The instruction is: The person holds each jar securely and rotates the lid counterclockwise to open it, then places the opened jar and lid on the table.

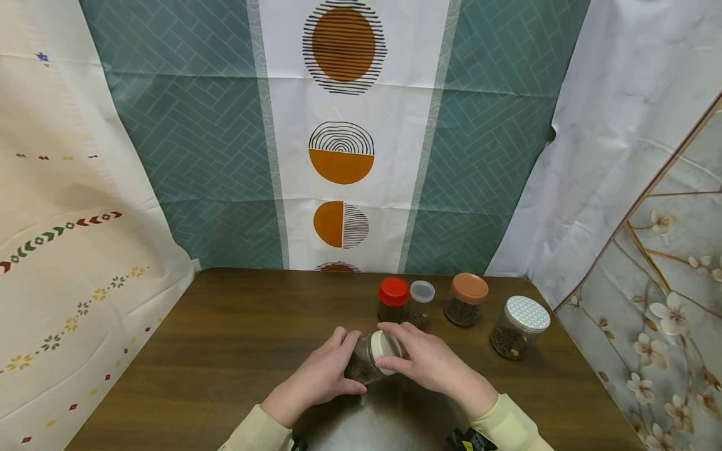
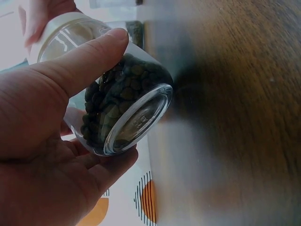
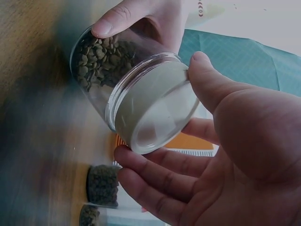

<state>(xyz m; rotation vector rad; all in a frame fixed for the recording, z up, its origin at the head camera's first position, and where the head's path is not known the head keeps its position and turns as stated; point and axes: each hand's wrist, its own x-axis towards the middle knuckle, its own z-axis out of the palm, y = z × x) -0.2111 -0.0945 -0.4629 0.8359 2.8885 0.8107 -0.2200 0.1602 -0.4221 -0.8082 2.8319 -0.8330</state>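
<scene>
A clear jar [image 2: 136, 89] with a white lid [image 3: 160, 103] is tilted over the table, partly filled with brownish, pellet-like pieces. My left hand [image 1: 321, 379] grips the jar's body from the left, its thumb [image 2: 94, 59] across the near side and fingers around the far side. At the lid end, my right hand [image 1: 425, 363] holds the lid's rim between thumb [image 3: 202, 77] and fingertips. The lid sits on the jar's mouth, facing right. In the left wrist view the jar's round base shows, just off the tabletop.
To the right on the brown wooden table [image 1: 225, 338] stand a red-lidded jar [image 1: 393, 294], a small clear-lidded jar [image 1: 420, 307], an orange-lidded jar [image 1: 467, 294] and a jar with a patterned white lid [image 1: 521, 322]. Fabric hangings [image 1: 220, 156] border the back and sides.
</scene>
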